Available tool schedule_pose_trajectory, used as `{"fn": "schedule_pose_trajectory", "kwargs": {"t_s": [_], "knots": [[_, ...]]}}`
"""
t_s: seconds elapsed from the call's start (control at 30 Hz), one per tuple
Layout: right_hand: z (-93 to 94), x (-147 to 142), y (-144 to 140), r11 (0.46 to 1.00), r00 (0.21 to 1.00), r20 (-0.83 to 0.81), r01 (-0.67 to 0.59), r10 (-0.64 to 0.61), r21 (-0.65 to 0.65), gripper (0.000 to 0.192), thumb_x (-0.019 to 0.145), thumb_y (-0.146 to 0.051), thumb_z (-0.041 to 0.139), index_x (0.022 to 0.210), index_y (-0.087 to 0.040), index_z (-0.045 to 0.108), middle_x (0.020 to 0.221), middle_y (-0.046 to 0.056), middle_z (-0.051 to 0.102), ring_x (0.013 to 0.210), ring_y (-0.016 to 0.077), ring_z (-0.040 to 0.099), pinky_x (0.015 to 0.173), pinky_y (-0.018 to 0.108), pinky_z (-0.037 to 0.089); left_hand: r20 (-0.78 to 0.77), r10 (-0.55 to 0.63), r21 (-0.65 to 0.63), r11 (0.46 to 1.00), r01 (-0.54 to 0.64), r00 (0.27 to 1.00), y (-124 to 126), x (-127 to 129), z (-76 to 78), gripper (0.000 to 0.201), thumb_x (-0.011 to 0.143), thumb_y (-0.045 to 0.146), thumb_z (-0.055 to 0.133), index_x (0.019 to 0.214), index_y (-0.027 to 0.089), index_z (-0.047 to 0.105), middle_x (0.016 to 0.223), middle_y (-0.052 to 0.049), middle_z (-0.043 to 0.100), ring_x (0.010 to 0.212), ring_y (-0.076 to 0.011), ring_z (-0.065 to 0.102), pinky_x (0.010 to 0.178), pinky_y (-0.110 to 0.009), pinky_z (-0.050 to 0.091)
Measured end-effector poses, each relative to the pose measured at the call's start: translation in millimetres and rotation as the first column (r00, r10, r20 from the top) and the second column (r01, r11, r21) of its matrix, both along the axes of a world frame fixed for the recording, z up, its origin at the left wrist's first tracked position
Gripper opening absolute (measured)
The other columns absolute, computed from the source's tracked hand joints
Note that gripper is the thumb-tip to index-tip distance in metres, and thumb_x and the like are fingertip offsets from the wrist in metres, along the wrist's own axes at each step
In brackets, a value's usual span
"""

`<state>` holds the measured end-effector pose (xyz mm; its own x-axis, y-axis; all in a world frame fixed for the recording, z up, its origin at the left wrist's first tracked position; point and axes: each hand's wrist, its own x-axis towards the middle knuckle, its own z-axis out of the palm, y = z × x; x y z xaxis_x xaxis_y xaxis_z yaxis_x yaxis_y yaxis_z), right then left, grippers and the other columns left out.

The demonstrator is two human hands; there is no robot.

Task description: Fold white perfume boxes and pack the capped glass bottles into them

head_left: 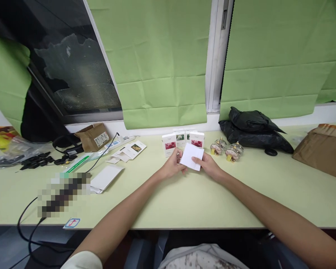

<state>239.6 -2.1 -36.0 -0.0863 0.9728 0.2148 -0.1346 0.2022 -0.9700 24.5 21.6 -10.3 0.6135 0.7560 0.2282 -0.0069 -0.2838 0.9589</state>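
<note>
A small white paper box (192, 157), its blank side toward me, is held over the table between my hands. It looks flat, though I cannot make out its folds. My right hand (211, 166) grips its right side, thumb on top and fingers underneath. At the left edge, my left hand (172, 164) has its fingers curled and closed against the box. Just behind stand upright white boxes with flower pictures: a pink one on the left (168, 144), a pink one on the right (197, 139), and white-flower ones (180, 137) farther back.
Two gold-trimmed ornaments (234, 152) stand right of my hands, before black plastic bags (254, 130). A brown carton (323, 149) lies far right. On the left are flat white boxes (108, 177), flower-printed flat cartons (130, 151), an open brown box (93, 136) and cables (30, 239).
</note>
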Motion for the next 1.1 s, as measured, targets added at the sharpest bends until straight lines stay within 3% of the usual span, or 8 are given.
{"fn": "schedule_pose_trajectory", "kwargs": {"t_s": [0.1, 0.23, 0.33, 0.43, 0.53, 0.63, 0.93, 1.1], "knots": [[-0.4, 6, 5, 0.999, 0.999, 0.012, 0.047, -0.047, 0.026, 0.059, 0.076, -0.059, 0.085, 0.117, -0.02, 0.067, 0.12, 0.011, 0.077, 0.105, 0.0298, 0.072, 0.093, 0.046, 0.058, 0.031, -0.046, -0.061, 0.997, 0.048, 0.998, -1, -2, 4.2, 0.065, 0.076, 0.031, 0.088, 0.111, 0.027, 0.033, 0.103, -0.001, 0.068, 0.086, -0.017, 0.071, 0.072, -0.033, 0.061], [0.3, 8, 4, 0.994, 0.993, 0.109, 0.028, -0.04, 0.106, 0.059, 0.081, -0.059, 0.081, 0.122, -0.019, 0.064, 0.122, 0.011, 0.076, 0.106, 0.0302, 0.071, 0.091, 0.046, 0.057, 0.018, 0.04, -0.087, 0.995, -0.039, 0.999, 0, -2, 1.3, 0.069, 0.085, 0.045, 0.082, 0.134, 0.024, 0.038, 0.113, -0.009, 0.071, 0.091, -0.0198, 0.071, 0.074, -0.033, 0.059], [-1.8, 7, -1, 0.988, 0.976, 0.216, -0.012, -0.022, 0.154, 0.056, 0.088, -0.057, 0.075, 0.127, -0.02, 0.063, 0.121, 0.01, 0.075, 0.106, 0.0293, 0.07, 0.089, 0.044, 0.057, -0.068, 0.063, -0.06, 0.996, -0.067, 0.996, 2, -2, -4.7, 0.066, 0.085, 0.05, 0.082, 0.134, 0.019, 0.05, 0.123, -0.015, 0.071, 0.101, -0.0254, 0.071, 0.07, -0.031, 0.058], [-2.1, 6, -3, 0.981, 0.962, 0.27, -0.021, -0.033, 0.194, 0.052, 0.092, -0.058, 0.07, 0.129, -0.022, 0.064, 0.119, 0.008, 0.074, 0.105, 0.0275, 0.068, 0.089, 0.042, 0.057, -0.055, 0.087, -0.031, 0.996, -0.089, 0.995, 4, -2, -7.7, 0.068, 0.085, 0.051, 0.082, 0.138, 0.019, 0.054, 0.137, -0.017, 0.067, 0.114, -0.0304, 0.069, 0.08, -0.036, 0.06], [2.5, 7, -2, 0.981, 0.972, 0.233, -0.028, -0.019, 0.194, 0.049, 0.095, -0.067, 0.061, 0.117, -0.024, 0.069, 0.104, 0.005, 0.073, 0.092, 0.024, 0.066, 0.077, 0.036, 0.056, -0.014, 0.139, 0.015, 0.99, -0.139, 0.99, 7, -4, -5.8, 0.065, 0.087, 0.053, 0.079, 0.136, 0.017, 0.057, 0.137, -0.017, 0.068, 0.117, -0.0319, 0.068, 0.09, -0.041, 0.059], [8.6, 8, -1, 0.991, 0.989, 0.146, -0.018, -0.002, 0.134, 0.056, 0.095, -0.076, 0.054, 0.1, -0.022, 0.071, 0.085, 0.004, 0.067, 0.08, 0.0212, 0.061, 0.067, 0.033, 0.053, -0.011, 0.157, 0.01, 0.988, -0.157, 0.988, 8, -5, -2.2, 0.065, 0.085, 0.056, 0.079, 0.131, 0.015, 0.059, 0.132, -0.017, 0.07, 0.111, -0.0319, 0.07, 0.088, -0.042, 0.06], [8.4, 8, 0, 0.99, 0.995, 0.096, -0.029, 0.016, 0.141, 0.044, 0.085, -0.064, 0.076, 0.088, -0.022, 0.066, 0.08, 0.0, 0.063, 0.071, 0.0164, 0.057, 0.064, 0.03, 0.05, 0.017, 0.095, -0.029, 0.995, -0.094, 0.995, 8, -2, -5.5, 0.068, 0.081, 0.056, 0.083, 0.129, 0.014, 0.061, 0.128, -0.017, 0.073, 0.105, -0.0309, 0.073, 0.085, -0.045, 0.063], [4.7, 9, 3, 0.987, 0.992, 0.122, -0.007, -0.014, 0.163, 0.05, 0.08, -0.056, 0.084, 0.112, -0.019, 0.072, 0.106, 0.007, 0.076, 0.09, 0.0235, 0.067, 0.078, 0.035, 0.054, 0.013, 0.015, -0.065, 0.998, -0.015, 1.0, 3, 2, -10.1, 0.065, 0.084, 0.051, 0.083, 0.133, 0.015, 0.061, 0.133, -0.017, 0.071, 0.112, -0.0316, 0.072, 0.088, -0.044, 0.063]]}}
